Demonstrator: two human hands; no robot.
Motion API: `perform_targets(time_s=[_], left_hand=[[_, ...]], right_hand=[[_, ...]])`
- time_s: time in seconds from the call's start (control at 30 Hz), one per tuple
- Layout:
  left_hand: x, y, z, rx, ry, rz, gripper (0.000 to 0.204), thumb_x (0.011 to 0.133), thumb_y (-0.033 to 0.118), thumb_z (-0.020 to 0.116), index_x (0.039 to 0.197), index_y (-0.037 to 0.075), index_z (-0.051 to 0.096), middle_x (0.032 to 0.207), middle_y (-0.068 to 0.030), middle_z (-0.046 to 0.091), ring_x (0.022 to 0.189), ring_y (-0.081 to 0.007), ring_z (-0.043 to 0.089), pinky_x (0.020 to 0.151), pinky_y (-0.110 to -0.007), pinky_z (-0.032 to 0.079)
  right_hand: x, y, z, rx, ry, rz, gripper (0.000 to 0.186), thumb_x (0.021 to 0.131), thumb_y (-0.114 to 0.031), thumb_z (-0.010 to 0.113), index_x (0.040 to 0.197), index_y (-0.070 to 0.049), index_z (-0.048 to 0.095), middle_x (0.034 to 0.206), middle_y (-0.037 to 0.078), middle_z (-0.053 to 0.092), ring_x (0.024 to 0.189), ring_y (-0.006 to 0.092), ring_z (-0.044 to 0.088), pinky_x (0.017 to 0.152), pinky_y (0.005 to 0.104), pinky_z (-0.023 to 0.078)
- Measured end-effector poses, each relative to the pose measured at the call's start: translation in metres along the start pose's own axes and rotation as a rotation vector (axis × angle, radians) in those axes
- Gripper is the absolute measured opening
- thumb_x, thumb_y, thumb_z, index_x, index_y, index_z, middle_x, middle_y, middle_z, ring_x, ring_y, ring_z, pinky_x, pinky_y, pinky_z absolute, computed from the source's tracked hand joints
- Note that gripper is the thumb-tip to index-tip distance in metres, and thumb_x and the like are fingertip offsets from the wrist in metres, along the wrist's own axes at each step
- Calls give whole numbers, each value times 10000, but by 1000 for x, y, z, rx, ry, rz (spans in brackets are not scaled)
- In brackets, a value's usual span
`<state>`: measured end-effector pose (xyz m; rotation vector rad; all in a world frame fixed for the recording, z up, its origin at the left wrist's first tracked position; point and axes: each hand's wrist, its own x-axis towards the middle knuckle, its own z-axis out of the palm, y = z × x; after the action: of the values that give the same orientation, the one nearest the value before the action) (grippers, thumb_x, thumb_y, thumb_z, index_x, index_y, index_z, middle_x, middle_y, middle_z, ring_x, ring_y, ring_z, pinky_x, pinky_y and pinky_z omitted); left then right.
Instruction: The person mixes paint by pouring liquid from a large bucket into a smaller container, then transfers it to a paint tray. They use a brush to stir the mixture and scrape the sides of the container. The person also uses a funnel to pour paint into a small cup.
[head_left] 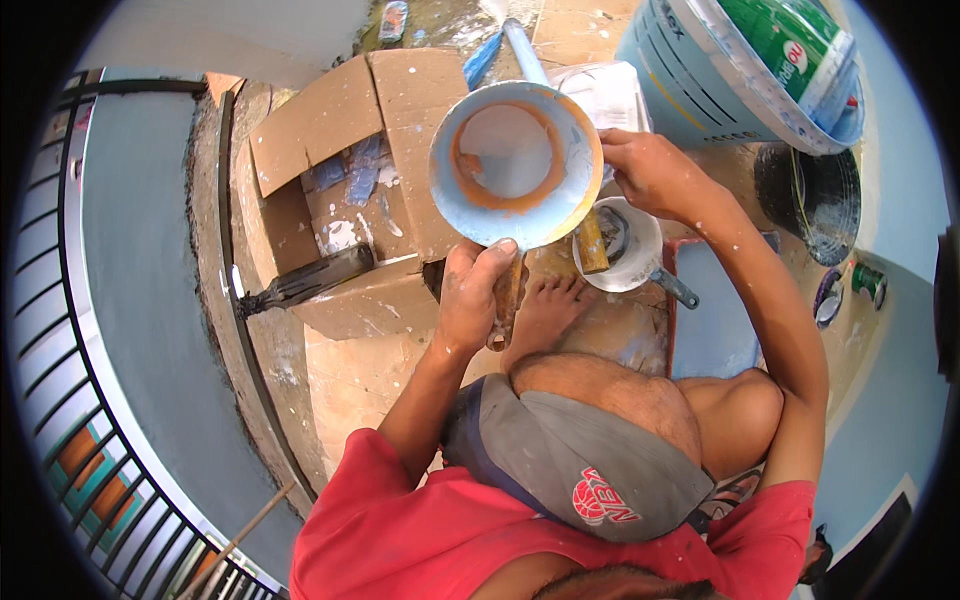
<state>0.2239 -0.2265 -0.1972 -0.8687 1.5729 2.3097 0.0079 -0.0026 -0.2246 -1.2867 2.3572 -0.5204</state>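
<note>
My left hand (473,292) is wrapped round the rusty handle (507,300) of a paint-smeared, light blue saucepan (512,225). The pan is tipped so that its inside faces up, with an orange-brown ring round the pale bottom. At its right rim is my right hand (650,172), fingers closed on the edge, the fingertips partly hidden. Just below that hand, a smaller white pot (640,262) with a dark grey handle stands on the floor. A yellowish block-like piece (591,240) leans in it, beside something grey that I cannot make out.
An open cardboard box (415,110) stands left, a dark bottle (320,280) across its edge. A large paint bucket (670,80) stands far right, above a black bucket (835,200). A light blue board or tray (710,325) lies by my knee. My bare foot (550,310) is below the pan.
</note>
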Motion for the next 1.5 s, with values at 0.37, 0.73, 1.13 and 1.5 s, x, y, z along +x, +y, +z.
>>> perform_targets(time_s=[0.37, 0.73, 1.13, 1.5], left_hand=[[10, 27, 148, 666, -715, -94, 248, 977, 197, 684, 1072, -18, 604, 869, -61, 682, 788, -111, 609, 721, -279, 492], [23, -105, 336, 595, -644, -688, 266, 987, 184, 577, 1123, -45, 570, 1009, -177, 652, 772, -266, 680, 710, -415, 628], [58, -146, 402, 185, -619, -648, 205, 1077, 125, 524, 1203, -36, 513, 972, -151, 645, 847, -230, 700, 750, -297, 662], [43, -101, 341, 688, -714, -653, 231, 1031, 166, 548, 1185, -5, 568, 962, -130, 678, 684, -157, 625, 557, -279, 514]], right_hand=[[-285, 50, -8, 881, 379, 943, 293, 1020, -183, 633, 1155, 45, 758, 931, 112, 751, 751, 160, 719, 648, 296, 601], [-345, 74, 142, 999, 984, 1109, 384, 1030, -177, 660, 1335, 53, 700, 1132, 113, 765, 922, 164, 725, 792, 319, 600], [-308, 222, 172, 901, 672, 709, 350, 906, -261, 688, 1132, -15, 793, 1104, 163, 795, 1004, 258, 746, 879, 392, 579], [-360, 119, 157, 714, 983, 849, 305, 953, -71, 661, 1231, 6, 758, 1101, 174, 793, 1008, 274, 771, 876, 374, 608]])
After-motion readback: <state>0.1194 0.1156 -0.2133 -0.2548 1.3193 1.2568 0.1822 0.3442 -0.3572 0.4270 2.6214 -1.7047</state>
